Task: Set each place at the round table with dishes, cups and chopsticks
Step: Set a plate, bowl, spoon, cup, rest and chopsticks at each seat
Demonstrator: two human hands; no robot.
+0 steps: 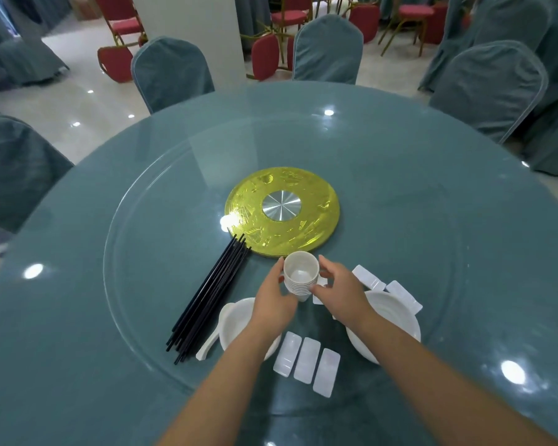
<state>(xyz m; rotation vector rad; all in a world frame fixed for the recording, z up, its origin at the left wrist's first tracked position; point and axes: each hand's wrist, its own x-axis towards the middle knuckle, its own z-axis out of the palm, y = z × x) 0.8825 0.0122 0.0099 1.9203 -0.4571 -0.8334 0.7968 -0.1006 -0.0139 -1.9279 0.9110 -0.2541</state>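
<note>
**Cup stack held at lower centre**

Left hand (273, 296) and right hand (339, 289) both curl their fingers round the stack of white cups (300, 278), just below the gold disc (282, 210). Black chopsticks (208, 299) lie left on the surface (78, 317).

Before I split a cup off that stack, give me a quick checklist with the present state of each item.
1. Cup stack held on both sides: ok. The left hand grips its left side, the right hand its right.
2. Stack upright: not ok, it leans a little toward the camera.
3. Stack resting on the glass or lifted: cannot tell.
4. Chopsticks clear of the hands: ok, they lie in a bundle to the left.
5. Free space at the near table edge for a setting: ok.
6. Bowl and plates within reach: ok, though the forearms cover part of each.
</note>
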